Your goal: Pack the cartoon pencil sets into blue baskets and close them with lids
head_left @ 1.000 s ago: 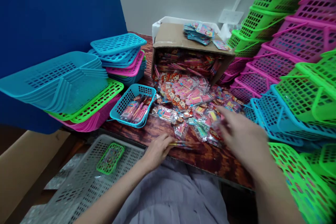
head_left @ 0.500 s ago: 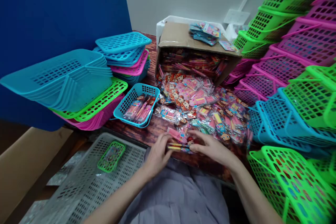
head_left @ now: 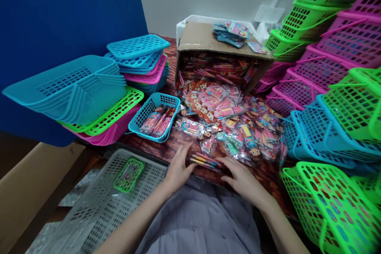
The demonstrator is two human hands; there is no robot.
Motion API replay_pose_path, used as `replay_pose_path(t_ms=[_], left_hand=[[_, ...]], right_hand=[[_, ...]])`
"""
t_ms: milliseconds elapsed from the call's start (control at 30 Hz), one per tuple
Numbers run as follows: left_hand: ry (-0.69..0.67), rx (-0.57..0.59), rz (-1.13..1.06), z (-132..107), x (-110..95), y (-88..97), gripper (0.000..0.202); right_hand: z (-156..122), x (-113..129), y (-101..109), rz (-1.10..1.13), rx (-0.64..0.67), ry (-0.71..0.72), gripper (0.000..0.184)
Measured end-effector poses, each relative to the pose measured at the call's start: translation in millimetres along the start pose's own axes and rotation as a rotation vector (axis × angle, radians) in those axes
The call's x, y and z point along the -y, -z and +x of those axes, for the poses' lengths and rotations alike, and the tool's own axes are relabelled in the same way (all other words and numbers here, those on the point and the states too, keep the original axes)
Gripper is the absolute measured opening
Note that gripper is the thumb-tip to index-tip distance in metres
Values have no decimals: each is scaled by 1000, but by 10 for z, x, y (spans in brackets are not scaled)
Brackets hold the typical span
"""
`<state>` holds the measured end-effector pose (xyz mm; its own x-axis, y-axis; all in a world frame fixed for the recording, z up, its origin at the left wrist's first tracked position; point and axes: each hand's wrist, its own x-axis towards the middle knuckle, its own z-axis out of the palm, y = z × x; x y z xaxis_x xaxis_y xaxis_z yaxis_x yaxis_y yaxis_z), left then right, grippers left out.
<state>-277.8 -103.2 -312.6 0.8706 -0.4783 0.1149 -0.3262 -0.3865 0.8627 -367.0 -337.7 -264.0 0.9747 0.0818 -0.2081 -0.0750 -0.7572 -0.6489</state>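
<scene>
We find the left hand (head_left: 178,166) and the right hand (head_left: 242,178) closed from either side on a thin bundle of packets (head_left: 205,161). The fingers are narrow, pinching its two ends at the near edge of the table (head_left: 262,172), just near of the loose pile (head_left: 238,127) spilled from the cardboard box (head_left: 202,39). We judge the bundle light, soft and slippery in its clear wrap, liable to fan apart, and best gripped across both ends.
</scene>
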Motion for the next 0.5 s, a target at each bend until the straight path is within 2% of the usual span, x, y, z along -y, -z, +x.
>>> replay_pose_path(t_ms=[133, 267, 400, 500], left_hand=[[-27, -44, -76, -90, -19, -72, 86], [-147, 56, 69, -58, -130, 5, 94], [-214, 247, 198, 98, -236, 158, 74], [-178, 313, 194, 222, -240, 217, 55]], right_hand=[[39, -70, -88, 14, -67, -16, 50], [78, -70, -88, 61, -91, -10, 47], [66, -75, -72, 166, -138, -55, 39], [13, -145, -86, 296, -266, -166, 27]])
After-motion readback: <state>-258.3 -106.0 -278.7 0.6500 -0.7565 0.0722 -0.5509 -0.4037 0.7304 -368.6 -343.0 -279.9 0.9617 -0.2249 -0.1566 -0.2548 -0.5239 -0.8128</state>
